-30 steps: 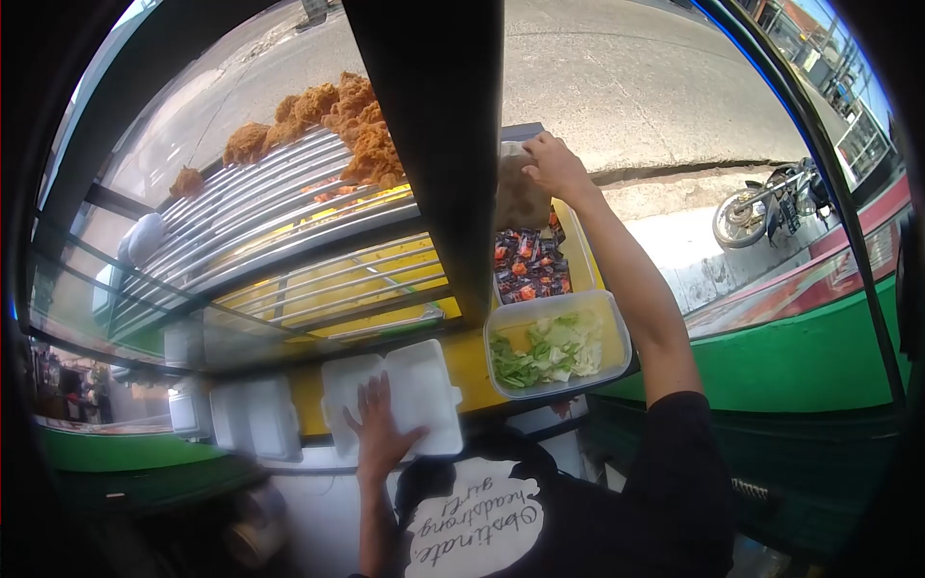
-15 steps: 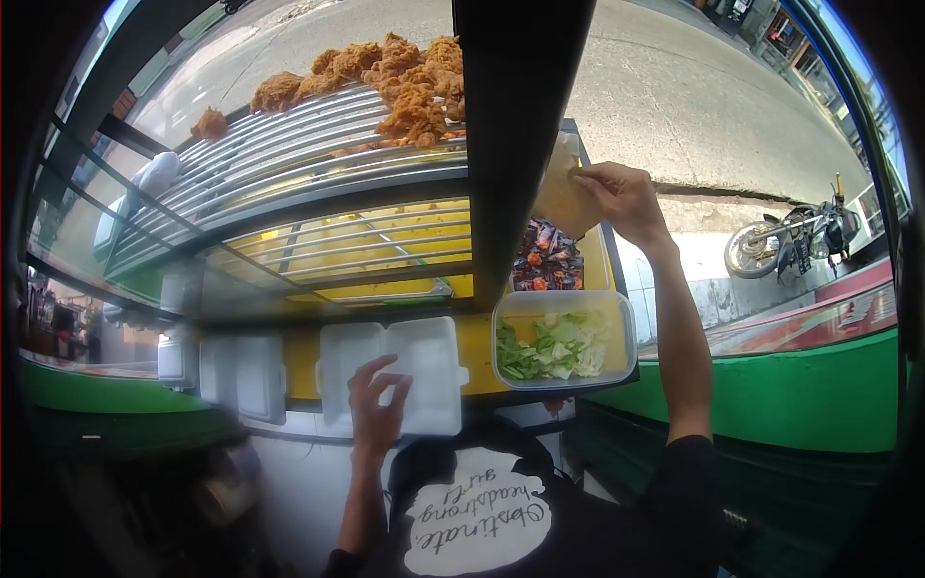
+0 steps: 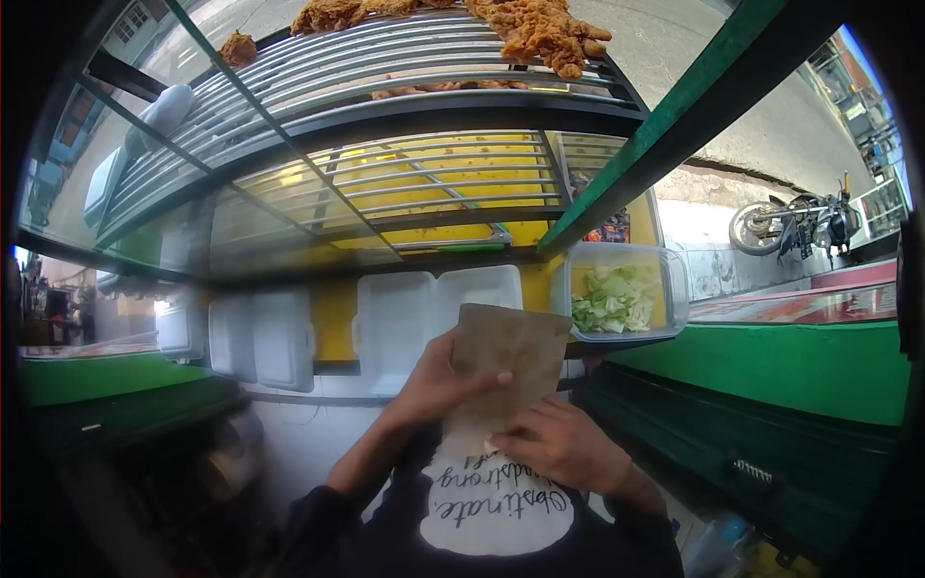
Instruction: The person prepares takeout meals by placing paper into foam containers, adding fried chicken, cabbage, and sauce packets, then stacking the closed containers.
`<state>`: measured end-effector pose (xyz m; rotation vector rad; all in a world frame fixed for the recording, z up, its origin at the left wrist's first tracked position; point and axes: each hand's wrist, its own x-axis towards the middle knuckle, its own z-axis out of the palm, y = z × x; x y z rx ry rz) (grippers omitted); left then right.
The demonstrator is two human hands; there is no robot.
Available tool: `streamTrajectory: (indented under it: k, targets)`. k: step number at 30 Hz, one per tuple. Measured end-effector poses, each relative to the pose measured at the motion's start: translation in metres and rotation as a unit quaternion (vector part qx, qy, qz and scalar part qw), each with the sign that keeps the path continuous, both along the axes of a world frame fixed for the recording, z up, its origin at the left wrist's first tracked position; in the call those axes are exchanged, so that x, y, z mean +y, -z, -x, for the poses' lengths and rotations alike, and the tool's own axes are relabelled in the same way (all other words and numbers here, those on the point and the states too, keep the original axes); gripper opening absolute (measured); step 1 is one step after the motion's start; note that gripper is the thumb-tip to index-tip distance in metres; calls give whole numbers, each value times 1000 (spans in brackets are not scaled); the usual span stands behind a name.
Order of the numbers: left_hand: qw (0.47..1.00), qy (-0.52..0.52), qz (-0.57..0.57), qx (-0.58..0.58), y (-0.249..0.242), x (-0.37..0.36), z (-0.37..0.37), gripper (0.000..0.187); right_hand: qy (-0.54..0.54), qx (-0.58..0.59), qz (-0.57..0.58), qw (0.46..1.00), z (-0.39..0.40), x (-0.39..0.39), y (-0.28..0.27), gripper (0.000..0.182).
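Observation:
A piece of brown paper (image 3: 514, 352), perhaps a flat paper bag, is held up in front of my chest with both hands on it. My left hand (image 3: 436, 383) grips its left side, thumb lying across the front. At the lower right edge, my right hand (image 3: 567, 448) pinches the paper between thumb and fingers. Just behind the paper lies an open white foam box (image 3: 397, 323), its right part partly covered. Shredded lettuce (image 3: 617, 299) fills some of a clear plastic tub (image 3: 676, 313) to the right.
Fried chicken (image 3: 540, 34) sits on a metal rack (image 3: 289, 101) behind glass. Dark sachets (image 3: 614, 229) show beyond the tub, partly behind a green post (image 3: 665, 135). More foam boxes (image 3: 260, 337) lie at left. A motorbike (image 3: 795, 226) is parked outside.
My right hand has brought the brown paper from beyond the tub back to my chest. My left hand has left the foam box and taken hold of the paper. The view has shifted.

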<state>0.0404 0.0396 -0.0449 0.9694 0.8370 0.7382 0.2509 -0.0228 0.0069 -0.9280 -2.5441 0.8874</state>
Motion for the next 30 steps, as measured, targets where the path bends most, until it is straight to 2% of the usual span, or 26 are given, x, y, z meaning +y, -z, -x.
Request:
streamTrajectory:
  k: [1, 2, 4, 6, 7, 9, 10, 13, 17, 19, 20, 22, 23, 24, 25, 26, 29, 30]
  targets:
    - [995, -6, 31, 96, -3, -3, 7, 54, -2, 0, 4, 1000, 5, -1, 1, 30]
    - [995, -9, 35, 96, 1, -6, 14, 54, 29, 28, 25, 999, 9, -1, 2, 30]
    - [991, -103, 26, 80, 9, -11, 26, 35, 56, 55, 47, 996, 24, -1, 5, 30]
    - [988, -125, 42, 79, 12, -13, 38, 33, 309, 151, -13, 939, 43, 1, 13, 36]
    - [985, -142, 56, 78, 14, -13, 43, 32, 306, 149, -14, 940, 48, 4, 22, 36]
    - [985, -142, 62, 75, 21, -13, 51, 34, 417, 223, -5, 881, 57, 13, 44, 47]
    - [985, -138, 69, 78, 22, -13, 54, 36, 445, 313, 109, 832, 64, 12, 50, 47]
    - [987, -146, 42, 60, 17, -14, 54, 34, 430, 371, 160, 807, 75, 12, 42, 42]
    - [984, -161, -6, 76, 33, -7, 55, 36, 475, 300, 92, 822, 69, 25, 59, 28]
    - [964, -129, -51, 225, 42, 4, 59, 43, 469, 162, -42, 867, 60, 43, 80, 16]
    - [964, -132, -53, 224, 51, 6, 59, 43, 453, 137, -92, 876, 61, 49, 84, 9]
    - [893, -101, -201, 391, 69, 9, 58, 52, 445, 94, -135, 880, 59, 53, 105, 10]
    - [892, -103, -201, 391, 71, 10, 55, 52, 438, 48, -177, 880, 58, 55, 115, 11]
    - [879, -104, -222, 409, 71, 10, 51, 56, 436, 49, -176, 881, 56, 57, 121, 11]
    - [865, -106, -243, 427, 72, 10, 48, 60, 454, 68, -130, 879, 55, 57, 126, 10]
    - [864, -109, -242, 428, 73, 11, 46, 60, 470, 88, -82, 874, 54, 59, 131, 10]
    - [858, -89, -244, 443, 73, 14, 41, 70, 476, 131, -38, 869, 52, 60, 140, 11]
    - [831, -87, -272, 478, 70, 15, 38, 73, 475, 132, -38, 869, 51, 61, 142, 11]
